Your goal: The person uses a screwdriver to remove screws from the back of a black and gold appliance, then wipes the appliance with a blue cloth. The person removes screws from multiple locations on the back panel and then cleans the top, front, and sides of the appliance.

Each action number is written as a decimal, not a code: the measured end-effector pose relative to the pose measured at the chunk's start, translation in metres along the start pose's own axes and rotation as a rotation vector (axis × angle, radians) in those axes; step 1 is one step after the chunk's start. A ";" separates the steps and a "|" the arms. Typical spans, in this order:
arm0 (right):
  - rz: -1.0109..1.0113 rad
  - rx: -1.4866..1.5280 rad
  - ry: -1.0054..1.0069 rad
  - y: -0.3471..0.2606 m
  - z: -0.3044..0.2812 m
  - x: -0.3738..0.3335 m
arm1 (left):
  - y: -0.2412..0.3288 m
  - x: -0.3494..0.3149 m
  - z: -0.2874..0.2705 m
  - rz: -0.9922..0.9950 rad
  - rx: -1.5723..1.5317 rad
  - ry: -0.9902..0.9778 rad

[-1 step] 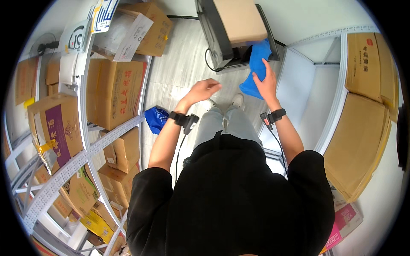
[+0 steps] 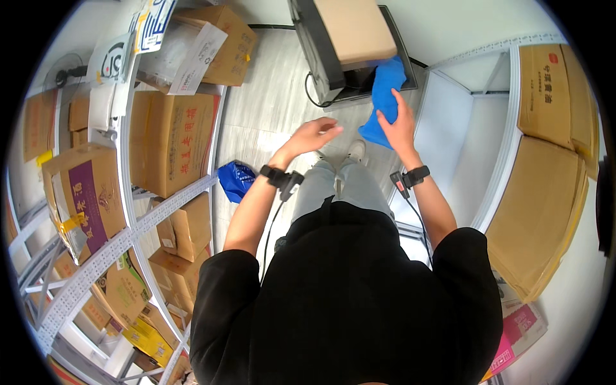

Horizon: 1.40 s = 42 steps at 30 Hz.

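My right hand [image 2: 400, 131] holds the near part of a soft blue cloth-like item [image 2: 387, 96], thumb and fingers set along its right side. The item's far end reaches to a black open-sided case [image 2: 333, 61] with a tan box-like piece [image 2: 356, 29] on it. Whether it is a bag or a cloth I cannot tell. To the left, my left hand [image 2: 314, 135] hovers over the floor near my shoes, thumb apart from the fingers and nothing in it. Both wrists wear black straps with a small cabled device.
Along the left, a metal shelving rack [image 2: 131, 234] carries several cardboard boxes [image 2: 173, 141]. A crumpled blue bag [image 2: 236, 180] lies on the floor beside it. On the right stand a white metal frame [image 2: 504, 173] and tall cartons [image 2: 539, 218], with a pink-and-white box [image 2: 520, 330] nearer me.
My left hand has shifted slightly right, and its thumb shows more apart from the fingers. My right hand stays on the blue item.
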State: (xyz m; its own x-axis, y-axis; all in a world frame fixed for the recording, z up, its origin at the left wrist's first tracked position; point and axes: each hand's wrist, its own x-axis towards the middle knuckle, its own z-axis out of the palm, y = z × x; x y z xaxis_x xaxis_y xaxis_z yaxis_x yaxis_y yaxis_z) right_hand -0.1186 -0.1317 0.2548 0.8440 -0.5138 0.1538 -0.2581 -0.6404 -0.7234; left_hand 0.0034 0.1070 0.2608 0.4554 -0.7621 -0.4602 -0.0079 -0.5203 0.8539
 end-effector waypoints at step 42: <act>0.551 0.528 0.793 0.084 0.116 -0.039 | -0.098 0.063 -0.039 -0.497 -0.162 -0.182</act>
State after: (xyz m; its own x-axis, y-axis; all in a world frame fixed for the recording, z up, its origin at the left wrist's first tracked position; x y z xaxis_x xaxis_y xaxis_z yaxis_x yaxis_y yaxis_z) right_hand -0.1185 -0.0995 0.1095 0.0846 -0.9961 -0.0268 -0.1136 0.0170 -0.9934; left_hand 0.0681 0.1250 0.1573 0.2083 -0.5019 -0.8395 0.3126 -0.7791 0.5434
